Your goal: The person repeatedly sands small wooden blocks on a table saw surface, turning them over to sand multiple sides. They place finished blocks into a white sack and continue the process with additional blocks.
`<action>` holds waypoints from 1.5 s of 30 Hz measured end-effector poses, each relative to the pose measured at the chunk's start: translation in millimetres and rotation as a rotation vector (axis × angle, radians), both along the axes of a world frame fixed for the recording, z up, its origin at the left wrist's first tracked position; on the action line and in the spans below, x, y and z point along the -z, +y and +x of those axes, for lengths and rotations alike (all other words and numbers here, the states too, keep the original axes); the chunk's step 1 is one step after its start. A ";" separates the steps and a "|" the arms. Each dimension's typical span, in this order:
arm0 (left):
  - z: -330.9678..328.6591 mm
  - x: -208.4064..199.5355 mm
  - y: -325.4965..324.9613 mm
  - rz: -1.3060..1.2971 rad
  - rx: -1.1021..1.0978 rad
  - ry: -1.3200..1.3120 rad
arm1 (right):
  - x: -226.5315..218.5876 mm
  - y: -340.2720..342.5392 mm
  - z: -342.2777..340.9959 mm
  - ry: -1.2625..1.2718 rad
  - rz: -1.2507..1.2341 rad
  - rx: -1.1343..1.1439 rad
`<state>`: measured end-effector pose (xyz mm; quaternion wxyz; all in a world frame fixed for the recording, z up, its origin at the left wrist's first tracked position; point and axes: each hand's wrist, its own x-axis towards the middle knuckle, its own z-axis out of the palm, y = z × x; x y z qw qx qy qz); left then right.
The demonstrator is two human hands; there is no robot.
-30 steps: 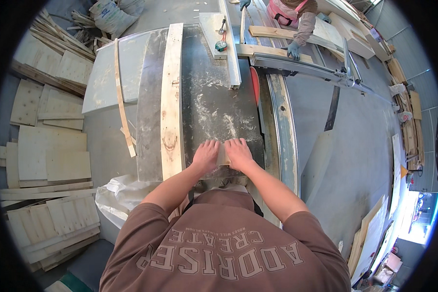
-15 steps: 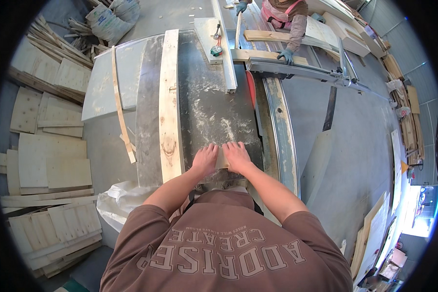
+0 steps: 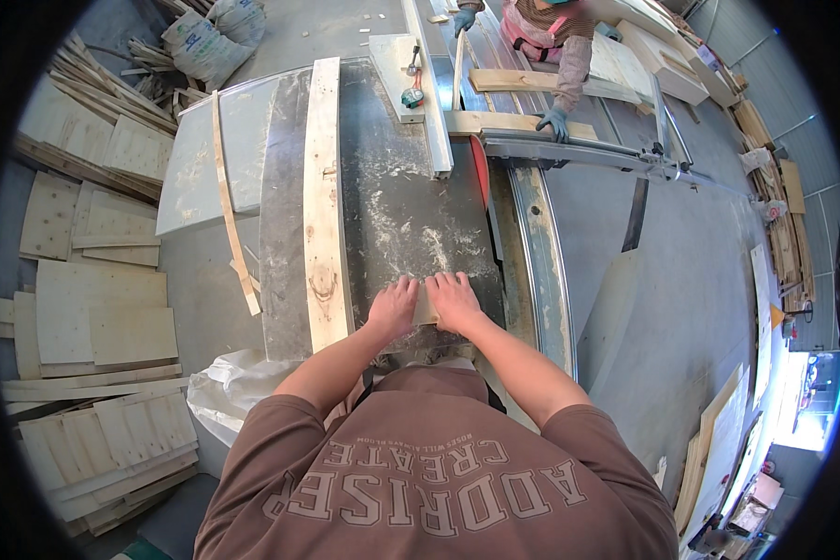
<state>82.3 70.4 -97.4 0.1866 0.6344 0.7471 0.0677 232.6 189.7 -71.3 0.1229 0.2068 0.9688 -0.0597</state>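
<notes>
My left hand [image 3: 396, 304] and my right hand [image 3: 453, 301] lie side by side at the near edge of a dark saw table [image 3: 392, 215]. A small flat wooden piece [image 3: 426, 306] shows between them, and the fingers of both hands curl over it. Most of that piece is hidden under my palms. To the left of my left hand, a long pale wooden board [image 3: 324, 205] runs lengthwise along the table. Beyond my right hand stands a red blade guard [image 3: 480, 168] beside the slot.
Across the table a co-worker's gloved hand [image 3: 555, 123] rests on a board [image 3: 495, 123] at the metal crosscut fence [image 3: 597, 152]. A guide rail [image 3: 437, 140] stands left of the guard. Stacked panels [image 3: 103, 308] fill the left side; a white sack [image 3: 233, 387] sits near my left arm.
The co-worker's gloved hand, the board and the crosscut fence have shifted slightly nearer to me and to the right. My own hands stay in place on the wooden piece.
</notes>
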 end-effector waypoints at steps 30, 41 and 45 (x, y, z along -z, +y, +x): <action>3.2 -5.1 0.6 -0.091 -0.016 0.021 | -8.9 14.8 0.6 -0.069 -0.074 -0.063; -4.8 -52.1 -51.9 0.088 -0.490 -0.403 | 32.9 161.2 -61.5 -0.069 0.375 -0.082; 0.7 -49.9 -74.8 0.060 -0.580 -0.455 | 86.8 210.7 -80.6 -0.129 0.532 -0.040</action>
